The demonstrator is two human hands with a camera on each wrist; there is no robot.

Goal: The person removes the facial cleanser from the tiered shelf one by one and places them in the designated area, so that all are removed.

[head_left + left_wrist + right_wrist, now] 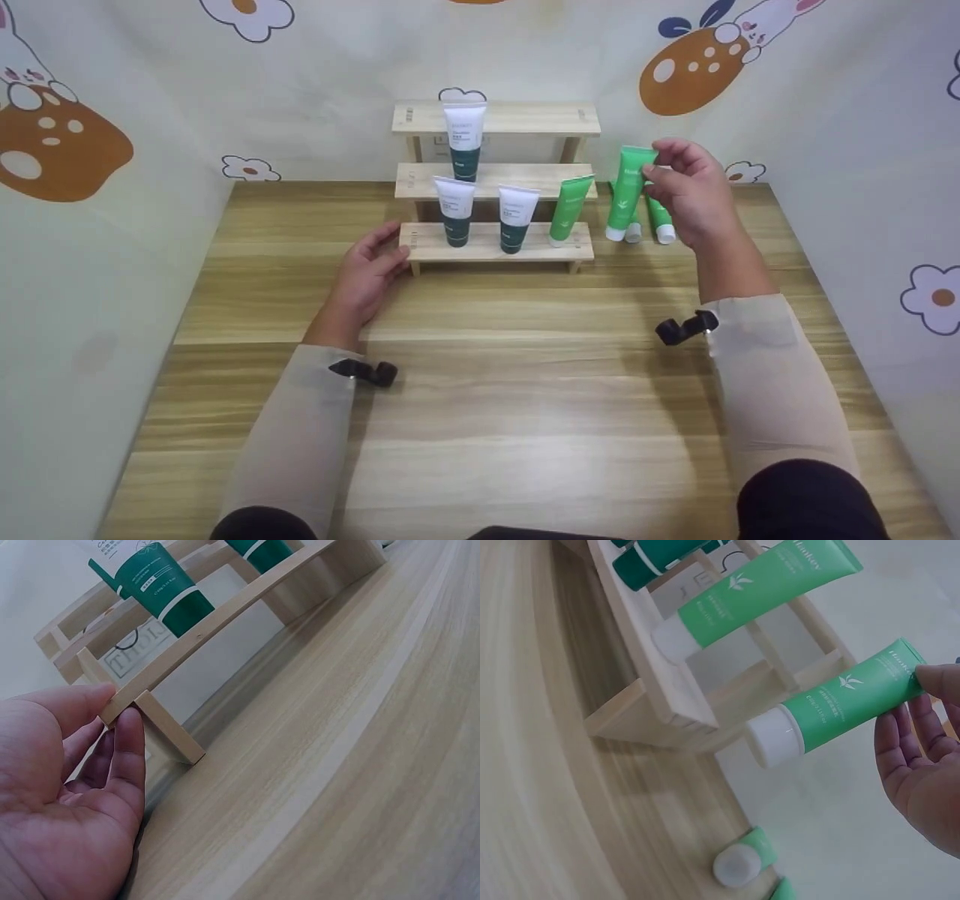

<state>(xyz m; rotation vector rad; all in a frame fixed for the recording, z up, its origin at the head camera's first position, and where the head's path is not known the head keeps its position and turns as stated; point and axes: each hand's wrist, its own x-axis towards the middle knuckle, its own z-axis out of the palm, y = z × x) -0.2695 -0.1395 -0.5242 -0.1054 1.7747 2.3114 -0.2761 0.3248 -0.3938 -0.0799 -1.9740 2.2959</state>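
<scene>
My right hand [694, 191] pinches a green squeeze tube [859, 694] by its flat crimped end, white cap downward, to the right of a three-tier wooden display rack [495, 118]. With thumb above and a finger beneath, my left hand [82, 787] grips the left end of the rack's lowest board [416, 251]. On that board stand two white-and-dark-green tubes, one at left [456, 214] and one mid-board [516, 221], and a green tube [570, 210] near the right end. Another white-and-dark-green tube [465, 142] stands on the middle tier.
Beyond the held tube, a green tube [661, 221] lies on the wooden tabletop [487, 375], its white cap toward me. Beside it a second one is mostly hidden, its white cap [633, 232] showing. A patterned cloth wall [337, 90] borders the table.
</scene>
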